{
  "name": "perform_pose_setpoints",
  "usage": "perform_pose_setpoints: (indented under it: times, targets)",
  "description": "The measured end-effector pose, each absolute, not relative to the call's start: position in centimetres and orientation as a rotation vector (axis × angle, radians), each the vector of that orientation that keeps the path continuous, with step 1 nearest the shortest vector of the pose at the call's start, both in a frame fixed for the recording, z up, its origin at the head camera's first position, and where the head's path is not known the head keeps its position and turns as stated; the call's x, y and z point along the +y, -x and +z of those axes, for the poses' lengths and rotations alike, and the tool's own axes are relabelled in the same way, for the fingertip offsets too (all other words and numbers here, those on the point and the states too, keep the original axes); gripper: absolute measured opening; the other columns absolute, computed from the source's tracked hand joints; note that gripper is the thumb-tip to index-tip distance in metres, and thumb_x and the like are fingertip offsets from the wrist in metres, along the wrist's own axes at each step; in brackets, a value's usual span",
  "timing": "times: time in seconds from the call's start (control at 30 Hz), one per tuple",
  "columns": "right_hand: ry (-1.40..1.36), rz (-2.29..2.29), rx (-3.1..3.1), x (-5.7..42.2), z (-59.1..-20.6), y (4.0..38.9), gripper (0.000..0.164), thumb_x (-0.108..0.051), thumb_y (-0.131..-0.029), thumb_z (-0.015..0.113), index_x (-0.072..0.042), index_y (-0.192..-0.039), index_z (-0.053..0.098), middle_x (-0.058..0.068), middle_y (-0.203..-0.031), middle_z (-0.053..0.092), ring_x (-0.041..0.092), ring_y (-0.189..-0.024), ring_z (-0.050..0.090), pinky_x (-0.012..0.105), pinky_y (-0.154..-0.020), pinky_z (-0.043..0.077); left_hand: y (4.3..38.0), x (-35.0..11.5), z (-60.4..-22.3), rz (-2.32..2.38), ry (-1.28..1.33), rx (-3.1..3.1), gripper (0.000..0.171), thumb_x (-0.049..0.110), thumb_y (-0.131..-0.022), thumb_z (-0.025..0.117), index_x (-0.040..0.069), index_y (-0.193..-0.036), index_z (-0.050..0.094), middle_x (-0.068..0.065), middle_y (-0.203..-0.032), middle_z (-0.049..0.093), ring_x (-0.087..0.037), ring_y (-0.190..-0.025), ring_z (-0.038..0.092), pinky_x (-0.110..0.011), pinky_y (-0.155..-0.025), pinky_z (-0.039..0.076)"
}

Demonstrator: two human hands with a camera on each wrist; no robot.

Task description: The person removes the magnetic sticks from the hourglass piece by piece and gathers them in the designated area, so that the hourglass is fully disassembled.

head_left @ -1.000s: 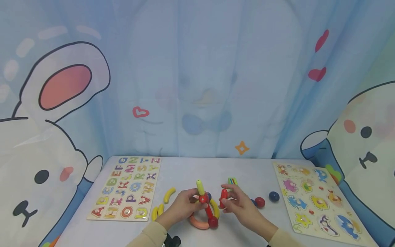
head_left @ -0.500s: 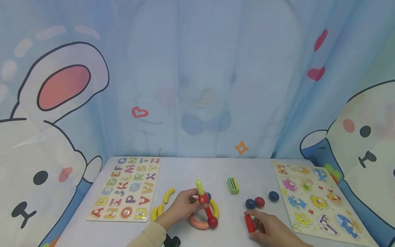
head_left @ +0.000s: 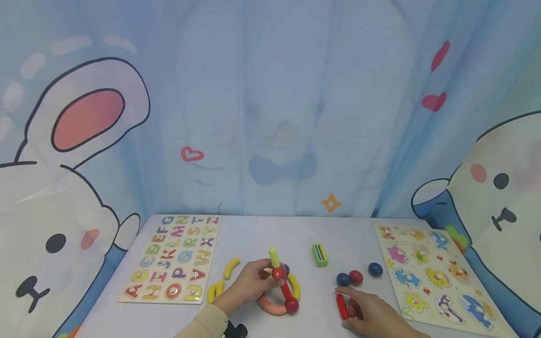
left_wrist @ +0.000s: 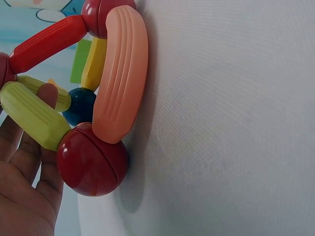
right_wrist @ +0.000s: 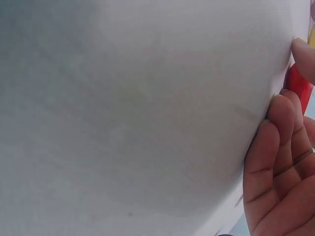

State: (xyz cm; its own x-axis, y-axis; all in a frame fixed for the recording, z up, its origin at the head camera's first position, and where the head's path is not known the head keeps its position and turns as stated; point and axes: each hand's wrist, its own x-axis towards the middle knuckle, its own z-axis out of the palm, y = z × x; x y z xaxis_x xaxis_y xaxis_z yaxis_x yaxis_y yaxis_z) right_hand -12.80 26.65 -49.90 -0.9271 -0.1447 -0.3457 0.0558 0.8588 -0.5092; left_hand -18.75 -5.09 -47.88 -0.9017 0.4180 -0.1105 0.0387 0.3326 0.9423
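My left hand [head_left: 250, 283] grips a frame built of magnetic rods and balls at its upper part. The frame has a yellow-green rod [head_left: 274, 257] sticking up, a red rod joined to a red ball [head_left: 291, 304], and curved rods at its base. In the left wrist view, a salmon curved rod [left_wrist: 121, 73] lies along the table, joined to a red ball [left_wrist: 92, 161]; fingers show behind the yellow-green rods [left_wrist: 35, 116]. To the right, my right hand [head_left: 374, 313] pinches a separate red rod [head_left: 342, 306] between thumb and fingertips, low at the tabletop. The right wrist view shows only part of that red rod [right_wrist: 298, 84].
Two blue balls and a red ball [head_left: 356, 277] lie just beyond my right hand. A green striped block [head_left: 320, 255] stands farther back. Yellow curved rods [head_left: 231, 268] lie left. An alphabet board [head_left: 169, 258] and an animal puzzle board [head_left: 439, 277] flank the table. A black object [head_left: 235, 330] sits in front.
My right hand has carried the red rod away from the frame, rightward and down to the tabletop, then stayed there over the last half second. My left hand has held the frame in place.
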Motion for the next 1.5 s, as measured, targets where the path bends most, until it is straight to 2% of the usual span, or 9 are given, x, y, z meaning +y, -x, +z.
perform_pose_setpoints:
  times: [0.2, 0.37, 0.5, 0.6, 0.83, 0.97, 1.27, 1.5]
  targets:
    - [0.035, -0.699, 2.675, 26.6, -49.1, 12.5, 0.076, -0.039, -0.071, 0.088, -0.021, -0.138, 0.057, -0.002, -0.082, 0.053, 0.016, -0.071, 0.051, 0.026, -0.062, 0.047, 18.8, -5.1, -47.9, 1.591, -0.419, 2.270, 0.038, 0.025, -0.085, 0.081, 0.022, -0.121, 0.068, 0.005, -0.110, 0.067, -0.017, -0.094, 0.066, -0.038, -0.075, 0.058]
    - [0.217, -0.854, 2.779, 25.4, -47.1, 12.7, 0.061, -0.034, -0.078, 0.085, -0.018, -0.132, 0.060, -0.006, -0.088, 0.057, 0.012, -0.072, 0.053, 0.023, -0.061, 0.050, 18.8, -5.3, -47.9, 1.587, -0.404, 2.271, 0.040, 0.026, -0.085, 0.081, 0.022, -0.122, 0.068, 0.005, -0.109, 0.068, -0.017, -0.091, 0.066, -0.037, -0.072, 0.057]
    - [0.467, -1.066, 2.793, 22.1, -45.5, 13.7, 0.047, -0.026, -0.085, 0.081, -0.019, -0.127, 0.062, -0.004, -0.102, 0.063, 0.007, -0.079, 0.058, 0.023, -0.067, 0.054, 18.8, -5.4, -47.9, 1.595, -0.391, 2.260, 0.041, 0.025, -0.084, 0.081, 0.023, -0.123, 0.068, 0.004, -0.110, 0.068, -0.018, -0.090, 0.065, -0.038, -0.071, 0.057]
    - [0.582, -1.195, 2.772, 18.8, -44.6, 14.5, 0.043, -0.023, -0.086, 0.080, -0.022, -0.125, 0.062, -0.003, -0.111, 0.063, 0.006, -0.083, 0.060, 0.025, -0.070, 0.056, 19.0, -5.6, -48.1, 1.606, -0.445, 2.253, 0.039, 0.025, -0.086, 0.080, 0.023, -0.122, 0.069, 0.004, -0.113, 0.068, -0.018, -0.093, 0.067, -0.038, -0.075, 0.058]
    - [0.800, -1.239, 2.870, 14.2, -44.1, 15.2, 0.032, -0.021, -0.087, 0.079, -0.026, -0.114, 0.065, -0.015, -0.105, 0.059, 0.003, -0.083, 0.060, 0.030, -0.071, 0.058, 19.3, -5.7, -48.4, 1.597, -0.580, 2.289, 0.032, 0.022, -0.089, 0.075, 0.020, -0.121, 0.068, 0.004, -0.118, 0.066, -0.018, -0.101, 0.067, -0.035, -0.082, 0.057]
    - [0.816, -1.211, 2.912, 13.8, -44.3, 15.2, 0.030, -0.015, -0.087, 0.078, -0.029, -0.109, 0.063, -0.015, -0.103, 0.057, 0.002, -0.084, 0.058, 0.026, -0.071, 0.057, 19.3, -5.6, -48.4, 1.602, -0.570, 2.290, 0.032, 0.025, -0.089, 0.076, 0.020, -0.120, 0.069, 0.004, -0.118, 0.067, -0.018, -0.101, 0.067, -0.035, -0.080, 0.058]
    - [0.774, -1.248, 2.892, 13.9, -44.4, 15.2, 0.025, -0.028, -0.093, 0.071, -0.022, -0.116, 0.063, -0.015, -0.104, 0.060, 0.004, -0.092, 0.060, 0.023, -0.075, 0.055, 19.4, -5.7, -48.6, 1.591, -0.547, 2.292, 0.032, 0.028, -0.088, 0.077, 0.022, -0.118, 0.069, 0.007, -0.114, 0.067, -0.016, -0.098, 0.067, -0.036, -0.078, 0.058]
    - [0.712, -1.276, 2.867, 14.2, -44.0, 15.0, 0.029, -0.027, -0.094, 0.070, -0.019, -0.121, 0.061, -0.014, -0.105, 0.061, 0.006, -0.095, 0.061, 0.022, -0.074, 0.055, 19.3, -5.6, -48.5, 1.606, -0.528, 2.291, 0.034, 0.029, -0.086, 0.079, 0.023, -0.119, 0.069, 0.007, -0.113, 0.068, -0.017, -0.097, 0.067, -0.036, -0.076, 0.059]
